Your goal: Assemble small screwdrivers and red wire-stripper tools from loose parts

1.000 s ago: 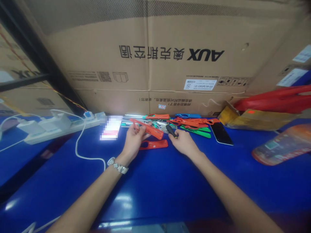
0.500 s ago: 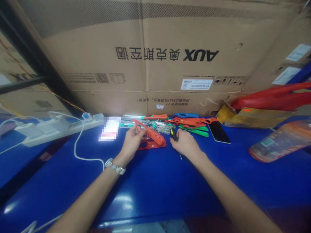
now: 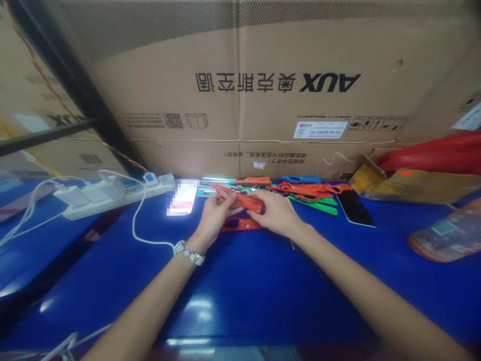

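Observation:
My left hand (image 3: 215,215), a watch on its wrist, pinches an orange stick-lighter casing (image 3: 246,201) held slantwise above the table. At the casing's right end are the fingertips of my right hand (image 3: 276,214). The thin shaft of a screwdriver (image 3: 293,244) sticks out below that hand; its handle is hidden by the palm. Beneath the held piece, another red-orange casing (image 3: 242,224) with a finger hole lies on the blue table (image 3: 240,291). Behind my hands is a pile of orange casings (image 3: 300,189), green casings (image 3: 317,204) and a blue one (image 3: 300,179).
A lit phone (image 3: 184,198) lies left of my hands, near a white power strip (image 3: 112,196) and cables. To the right are a dark phone (image 3: 355,208), an opened carton (image 3: 409,185) and a clear plastic jar (image 3: 447,233). A large cardboard box (image 3: 263,115) stands behind.
My right hand has moved left and up to the casing in my left hand. The screwdriver's black and yellow handle, visible before, is now covered. The whole view has shifted slightly.

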Demonstrator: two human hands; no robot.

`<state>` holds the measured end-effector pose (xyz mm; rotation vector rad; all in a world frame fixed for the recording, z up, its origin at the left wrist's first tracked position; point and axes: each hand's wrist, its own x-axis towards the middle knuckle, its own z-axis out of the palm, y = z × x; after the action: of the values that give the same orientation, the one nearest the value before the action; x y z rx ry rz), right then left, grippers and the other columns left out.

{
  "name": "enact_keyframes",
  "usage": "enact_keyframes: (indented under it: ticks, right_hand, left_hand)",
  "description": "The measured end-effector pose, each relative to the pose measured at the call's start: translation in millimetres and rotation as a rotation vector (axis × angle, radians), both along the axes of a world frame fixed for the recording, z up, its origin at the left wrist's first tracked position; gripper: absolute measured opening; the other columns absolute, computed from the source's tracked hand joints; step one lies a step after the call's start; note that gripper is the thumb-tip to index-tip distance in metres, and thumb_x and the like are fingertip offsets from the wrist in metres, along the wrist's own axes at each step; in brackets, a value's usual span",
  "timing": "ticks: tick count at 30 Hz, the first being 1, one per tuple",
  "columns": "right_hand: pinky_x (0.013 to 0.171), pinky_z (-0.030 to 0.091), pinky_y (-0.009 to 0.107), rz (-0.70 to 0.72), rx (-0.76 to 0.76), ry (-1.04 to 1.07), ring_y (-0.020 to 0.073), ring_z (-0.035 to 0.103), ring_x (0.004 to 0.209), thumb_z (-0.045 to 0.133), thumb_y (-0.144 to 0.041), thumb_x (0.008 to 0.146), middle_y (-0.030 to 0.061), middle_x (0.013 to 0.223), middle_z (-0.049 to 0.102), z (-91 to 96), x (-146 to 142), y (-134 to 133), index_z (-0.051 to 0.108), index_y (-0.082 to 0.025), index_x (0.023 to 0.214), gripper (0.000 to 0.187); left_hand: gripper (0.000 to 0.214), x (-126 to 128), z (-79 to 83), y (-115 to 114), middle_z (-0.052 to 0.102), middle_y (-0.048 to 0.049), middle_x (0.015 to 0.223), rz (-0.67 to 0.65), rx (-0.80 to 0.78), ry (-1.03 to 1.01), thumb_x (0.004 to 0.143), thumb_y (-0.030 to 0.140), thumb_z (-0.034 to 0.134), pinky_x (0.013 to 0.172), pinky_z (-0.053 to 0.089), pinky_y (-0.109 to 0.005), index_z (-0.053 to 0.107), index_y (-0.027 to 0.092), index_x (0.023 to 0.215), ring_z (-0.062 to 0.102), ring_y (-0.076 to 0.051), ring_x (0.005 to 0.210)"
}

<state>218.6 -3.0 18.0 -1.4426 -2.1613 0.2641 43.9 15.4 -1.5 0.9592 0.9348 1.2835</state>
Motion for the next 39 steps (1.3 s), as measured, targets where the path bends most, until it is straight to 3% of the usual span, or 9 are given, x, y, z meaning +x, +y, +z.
enact_keyframes:
  ticks: [3, 5, 9, 16, 21, 27, 31, 37, 39]
  right_hand:
    - [0.080, 0.048, 0.036, -0.050, -0.009, -0.015, 0.0238, 0.068, 0.091, 0.065, -0.032, 0.082, 0.0016, 0.100, 0.075, 1.3, 6, 18, 0.067, -0.030, 0.118, 0.036]
    - [0.079, 0.048, 0.037, -0.087, -0.037, -0.023, 0.0242, 0.068, 0.087, 0.067, -0.034, 0.081, 0.0021, 0.095, 0.076, 0.1, 11, 27, 0.069, -0.029, 0.117, 0.036]
    - [0.081, 0.049, 0.039, -0.104, -0.062, -0.055, 0.0260, 0.068, 0.091, 0.067, -0.034, 0.080, 0.0026, 0.099, 0.075, -4.8, 17, 36, 0.069, -0.029, 0.116, 0.036]
    - [0.082, 0.048, 0.036, -0.055, -0.043, -0.137, 0.0254, 0.066, 0.102, 0.064, -0.033, 0.084, 0.0007, 0.112, 0.073, -6.8, 11, 35, 0.068, -0.031, 0.115, 0.032]
    - [0.082, 0.048, 0.035, -0.052, -0.045, -0.211, 0.0257, 0.063, 0.107, 0.066, -0.034, 0.083, 0.0044, 0.121, 0.066, -12.9, 10, 44, 0.064, -0.029, 0.123, 0.040]
    - [0.068, 0.045, 0.029, -0.134, 0.028, -0.136, 0.0210, 0.065, 0.092, 0.064, -0.038, 0.085, 0.0045, 0.119, 0.059, -17.0, 12, 32, 0.063, -0.028, 0.117, 0.034]
    - [0.060, 0.039, 0.026, -0.133, 0.065, -0.153, 0.0168, 0.062, 0.079, 0.062, -0.038, 0.086, 0.0035, 0.103, 0.058, -18.9, 11, 14, 0.065, -0.023, 0.095, 0.018]
    - [0.060, 0.037, 0.027, -0.116, -0.007, -0.258, 0.0189, 0.061, 0.083, 0.065, -0.034, 0.084, 0.0041, 0.097, 0.060, -22.3, 3, 11, 0.069, -0.023, 0.084, 0.012]
    - [0.060, 0.036, 0.027, -0.114, -0.017, -0.268, 0.0191, 0.061, 0.083, 0.065, -0.031, 0.084, 0.0039, 0.095, 0.062, -21.7, 1, 14, 0.069, -0.023, 0.082, 0.009]
  left_hand:
    - [0.028, -12, 1.7, 6, 0.067, -0.0017, 0.065, -0.005, 0.025, 0.220, 0.077, 0.035, 0.077, 0.057, 0.055, -0.026, 0.055, 0.017, 0.076, 0.064, -0.014, 0.054]
    - [0.029, -23, 2.8, 9, 0.060, 0.0017, 0.053, 0.034, 0.157, 0.488, 0.075, 0.037, 0.078, 0.043, 0.041, -0.022, 0.057, 0.018, 0.069, 0.053, -0.011, 0.043]
    - [0.021, -38, 4.1, 13, 0.055, 0.0026, 0.050, 0.000, 0.417, 0.809, 0.074, 0.032, 0.075, 0.045, 0.031, -0.024, 0.063, 0.020, 0.063, 0.045, -0.012, 0.046]
    - [0.009, -36, -1.3, 14, 0.066, -0.0017, 0.075, 0.064, 0.574, 0.802, 0.074, 0.024, 0.073, 0.061, 0.041, -0.026, 0.067, 0.022, 0.081, 0.056, -0.018, 0.067]
    - [0.003, -40, -7.1, 19, 0.068, -0.0020, 0.072, -0.094, 0.558, 0.810, 0.074, 0.023, 0.072, 0.061, 0.042, -0.027, 0.069, 0.022, 0.075, 0.057, -0.018, 0.066]
    - [0.004, -39, -8.8, 18, 0.068, -0.0023, 0.071, -0.117, 0.565, 0.849, 0.074, 0.020, 0.072, 0.060, 0.041, -0.027, 0.071, 0.023, 0.075, 0.057, -0.019, 0.064]
    - [0.003, -38, -8.4, 16, 0.067, -0.0023, 0.074, -0.133, 0.580, 0.920, 0.077, 0.021, 0.070, 0.064, 0.043, -0.029, 0.070, 0.023, 0.078, 0.058, -0.019, 0.066]
    - [0.030, -43, -13.6, 26, 0.064, -0.0087, 0.112, -0.027, 0.741, 1.141, 0.078, 0.021, 0.069, 0.091, 0.042, -0.042, 0.067, 0.023, 0.108, 0.054, -0.030, 0.102]
    - [0.033, -41, -15.3, 32, 0.065, -0.0100, 0.112, -0.066, 0.750, 1.180, 0.077, 0.020, 0.070, 0.094, 0.039, -0.045, 0.067, 0.023, 0.110, 0.052, -0.032, 0.103]
